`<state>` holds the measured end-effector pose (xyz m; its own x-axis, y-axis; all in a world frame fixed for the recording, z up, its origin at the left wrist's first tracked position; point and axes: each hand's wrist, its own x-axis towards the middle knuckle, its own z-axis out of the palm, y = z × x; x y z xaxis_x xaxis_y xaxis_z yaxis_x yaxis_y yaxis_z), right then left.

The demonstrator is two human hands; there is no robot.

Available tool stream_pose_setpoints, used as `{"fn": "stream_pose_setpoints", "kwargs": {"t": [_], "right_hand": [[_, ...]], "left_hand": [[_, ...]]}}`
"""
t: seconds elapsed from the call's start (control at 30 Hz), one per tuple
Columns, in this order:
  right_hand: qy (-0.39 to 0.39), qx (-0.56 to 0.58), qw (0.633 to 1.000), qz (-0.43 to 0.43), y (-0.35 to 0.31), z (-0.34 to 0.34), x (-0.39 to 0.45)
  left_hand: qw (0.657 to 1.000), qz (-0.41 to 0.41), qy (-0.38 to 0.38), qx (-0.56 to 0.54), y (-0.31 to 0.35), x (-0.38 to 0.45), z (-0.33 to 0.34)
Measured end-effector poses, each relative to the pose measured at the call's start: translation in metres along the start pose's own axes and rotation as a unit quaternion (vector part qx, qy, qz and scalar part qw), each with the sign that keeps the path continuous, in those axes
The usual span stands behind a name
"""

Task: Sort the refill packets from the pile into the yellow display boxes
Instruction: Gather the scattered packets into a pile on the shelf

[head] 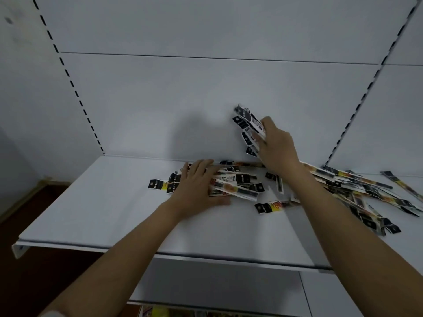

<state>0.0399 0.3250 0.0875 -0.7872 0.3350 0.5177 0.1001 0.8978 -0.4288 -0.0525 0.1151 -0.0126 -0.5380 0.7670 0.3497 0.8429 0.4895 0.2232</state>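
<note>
While left hand point(198, 182) presses flat on pile point(238, 184), right hand point(275, 145) grips packets point(250, 124).

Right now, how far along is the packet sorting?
Barely started. Done: nothing visibly sorted; no yellow boxes show on the shelf, only a blurry yellow patch at the bottom edge. In hand: the right hand has a bunch of packets in its grip, lifted off the shelf, and the left hand rests flat on the pile. Left: the pile itself, plus loose packets spread to the right.
</note>
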Motion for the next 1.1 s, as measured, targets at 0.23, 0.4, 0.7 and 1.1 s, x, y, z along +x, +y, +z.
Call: {"fn": "stream_pose_setpoints", "kwargs": {"t": [0.23,0.4,0.7,1.1], "right_hand": [[-0.067,-0.047,0.990,-0.111,-0.065,0.022,-0.011],[-0.211,-0.153,0.953,-0.152,-0.091,0.086,-0.042],[-0.299,0.072,0.951,-0.027,-0.041,0.015,-0.046],[-0.185,-0.024,0.974,-0.129,-0.021,0.045,-0.073]], "left_hand": [[0.881,-0.081,0.285,-0.369,-0.003,-0.016,-0.041],[0.910,-0.032,0.357,-0.209,-0.015,-0.037,-0.058],[0.998,0.038,0.043,-0.012,-0.029,-0.036,-0.015],[0.975,0.077,0.206,-0.002,0.005,-0.034,-0.016]]}}
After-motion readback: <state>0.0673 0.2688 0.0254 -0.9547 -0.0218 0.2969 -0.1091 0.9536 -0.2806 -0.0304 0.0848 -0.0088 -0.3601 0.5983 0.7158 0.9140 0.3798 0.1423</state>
